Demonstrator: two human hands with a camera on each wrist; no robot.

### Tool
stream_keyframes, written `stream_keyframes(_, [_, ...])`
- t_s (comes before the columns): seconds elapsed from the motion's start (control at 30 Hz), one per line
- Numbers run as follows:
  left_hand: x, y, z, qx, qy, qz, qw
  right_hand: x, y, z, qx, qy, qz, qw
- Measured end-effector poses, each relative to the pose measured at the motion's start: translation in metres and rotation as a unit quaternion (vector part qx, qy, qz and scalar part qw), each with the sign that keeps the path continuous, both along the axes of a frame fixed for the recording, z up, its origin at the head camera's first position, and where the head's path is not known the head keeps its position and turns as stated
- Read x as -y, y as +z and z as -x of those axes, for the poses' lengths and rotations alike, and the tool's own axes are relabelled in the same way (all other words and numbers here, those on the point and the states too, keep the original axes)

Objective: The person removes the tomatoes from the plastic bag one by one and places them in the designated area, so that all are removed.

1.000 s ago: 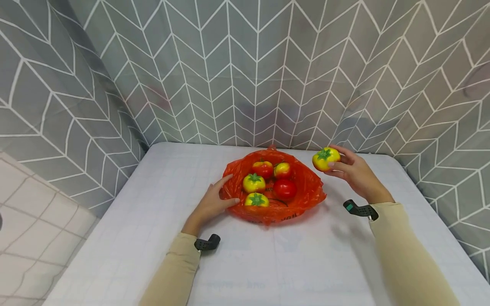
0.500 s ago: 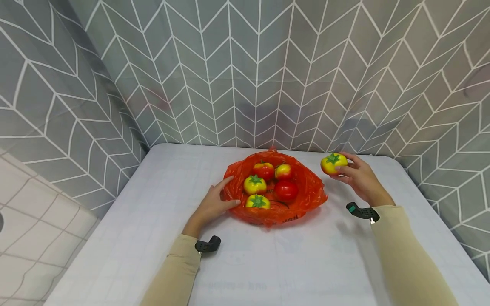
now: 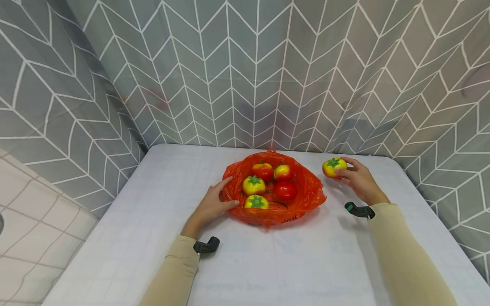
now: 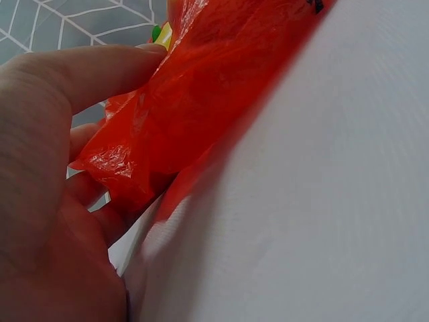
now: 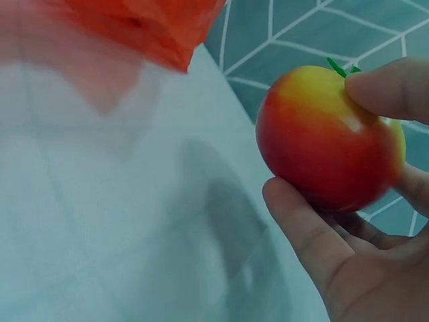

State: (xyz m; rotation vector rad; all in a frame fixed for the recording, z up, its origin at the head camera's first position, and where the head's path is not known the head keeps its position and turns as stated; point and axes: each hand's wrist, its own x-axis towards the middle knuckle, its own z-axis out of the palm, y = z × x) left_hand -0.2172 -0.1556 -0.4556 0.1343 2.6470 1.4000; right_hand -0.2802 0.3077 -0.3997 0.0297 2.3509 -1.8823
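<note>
My right hand (image 3: 361, 182) holds a yellow-and-red tomato (image 3: 331, 168) with a green leafy top, to the right of the red plastic bag (image 3: 310, 182). Close up in the right wrist view, thumb and fingers grip the tomato (image 5: 315, 144) from opposite sides, and a shadow falls on the table beside it. At the bag's left rim, my left hand (image 3: 212, 205) has its thumb on the near side and fingers behind the film (image 4: 188, 100). Inside the open bag lie two yellow tomatoes (image 3: 253, 186) with green tops, a glossy red fruit (image 3: 285, 192) and two red-yellow fruits (image 3: 262, 171).
A white cloth (image 3: 291, 263) covers the table. Behind it and along both sides hangs a grey curtain (image 3: 245, 76) with white chevron lines. White tiles (image 3: 34, 229) show at the lower left.
My right hand has carried the tomato rightward and lower, away from the bag and closer to the table. The left hand stays at the bag's rim.
</note>
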Motion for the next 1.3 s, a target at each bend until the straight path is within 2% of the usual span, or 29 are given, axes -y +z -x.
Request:
stream_keyframes(0.23, [0.000, -0.002, -0.001, 0.002, 0.000, -0.001, 1.0000, 0.001, -0.010, 0.004, 0.006, -0.025, -0.002, 0.9997])
stream_keyframes(0.5, [-0.001, 0.003, -0.001, -0.010, 0.002, 0.008, 0.9999, -0.002, -0.023, 0.006, 0.012, -0.068, -0.017, 0.9975])
stream_keyframes(0.77, [-0.002, -0.001, 0.000, -0.009, 0.001, 0.008, 0.9999, -0.002, -0.028, 0.010, 0.016, -0.071, -0.026, 0.9970])
stream_keyframes(1.1, [-0.001, 0.003, -0.002, -0.026, -0.009, -0.004, 0.9996, 0.000, -0.031, 0.013, 0.028, -0.076, -0.028, 0.9963])
stream_keyframes(1.3, [-0.001, 0.001, -0.003, -0.027, -0.006, -0.007, 0.9996, 0.001, -0.029, 0.012, 0.033, -0.074, -0.037, 0.9960])
